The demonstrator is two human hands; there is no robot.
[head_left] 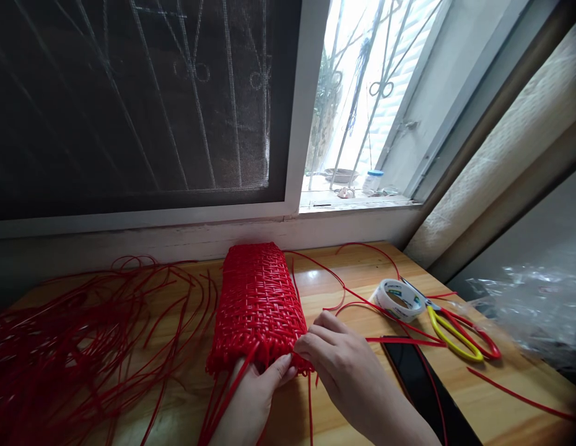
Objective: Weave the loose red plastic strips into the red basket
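A red woven basket piece [257, 297] of plastic cord lies on its side on the wooden table [492, 402], its open end toward me. My left hand [257, 393] is closed on the basket's near edge, thumb on top. My right hand [337, 359] pinches a red cord strand at the same edge, fingers curled together. Loose red strands [223, 402] trail from the edge down between my hands.
A large heap of loose red cords [78, 347] covers the table's left. To the right lie a tape roll [398, 298], yellow-and-red scissors [459, 334], a dark phone [420, 384] and clear plastic wrap [534, 303]. A window [362, 105] stands behind.
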